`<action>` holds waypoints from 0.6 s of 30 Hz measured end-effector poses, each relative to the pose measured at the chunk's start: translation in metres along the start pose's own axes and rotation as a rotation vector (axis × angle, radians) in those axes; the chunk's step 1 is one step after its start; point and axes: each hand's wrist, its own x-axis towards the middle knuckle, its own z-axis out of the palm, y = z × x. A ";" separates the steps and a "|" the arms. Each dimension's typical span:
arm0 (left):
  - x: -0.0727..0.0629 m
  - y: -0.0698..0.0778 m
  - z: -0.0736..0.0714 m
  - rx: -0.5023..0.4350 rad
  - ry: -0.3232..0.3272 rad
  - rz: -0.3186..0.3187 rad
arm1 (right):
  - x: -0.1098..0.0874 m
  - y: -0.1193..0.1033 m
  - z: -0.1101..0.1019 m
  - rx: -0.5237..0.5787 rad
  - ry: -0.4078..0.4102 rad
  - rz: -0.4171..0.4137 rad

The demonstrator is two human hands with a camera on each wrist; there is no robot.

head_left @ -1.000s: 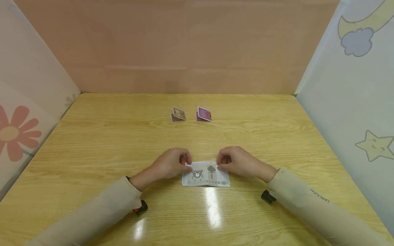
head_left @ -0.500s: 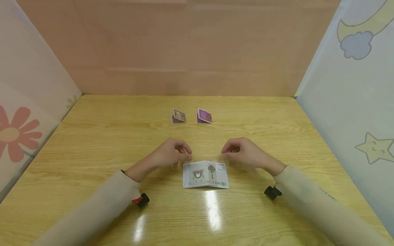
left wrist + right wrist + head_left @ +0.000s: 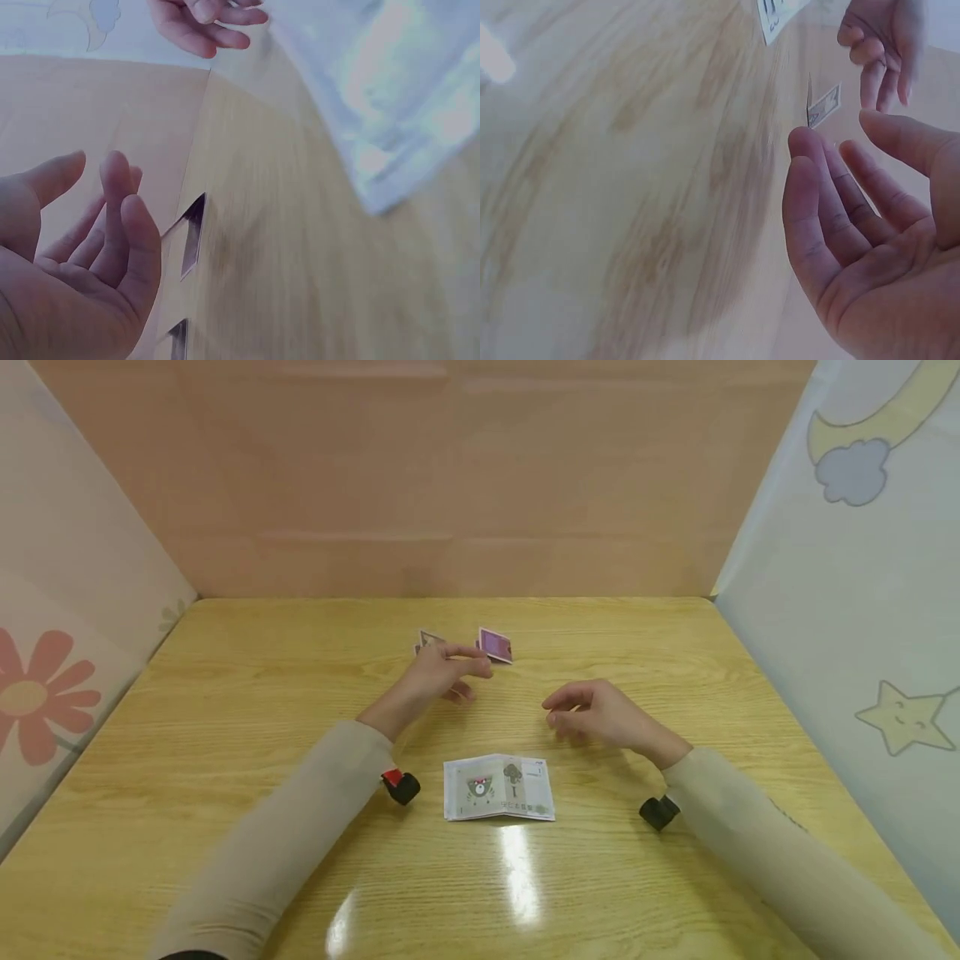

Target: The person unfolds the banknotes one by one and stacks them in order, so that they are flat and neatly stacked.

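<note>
A folded paper note printed with a bear and a tree lies on the wooden table in front of the person, its middle crease slightly raised. Farther back stand two small folded notes, one purple and one brown. The left hand is held out over the table close to these two, fingers loosely bent and holding nothing; in the head view it covers part of the brown note. The right hand hovers to the right behind the bear note, palm inward, fingers relaxed, with nothing in it.
The wooden table meets a plain pinkish back wall. Printed side panels rise on both sides, with a flower at left and a star at right. Dark camera mounts sit below the wrists.
Both hands have let go of the bear note and drawn away from it. The left hand has moved forward toward the small folded notes; the right has shifted slightly back and right.
</note>
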 end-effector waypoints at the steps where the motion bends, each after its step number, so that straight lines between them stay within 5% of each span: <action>1: 0.006 0.002 0.002 -0.020 0.014 -0.006 | 0.000 0.001 -0.001 0.003 0.004 0.010; 8: 0.039 0.015 0.011 -0.007 0.125 -0.017 | 0.008 0.003 -0.003 0.008 0.027 0.028; 18: 0.050 0.009 0.016 0.055 0.254 -0.077 | 0.017 0.002 -0.004 0.026 0.044 0.032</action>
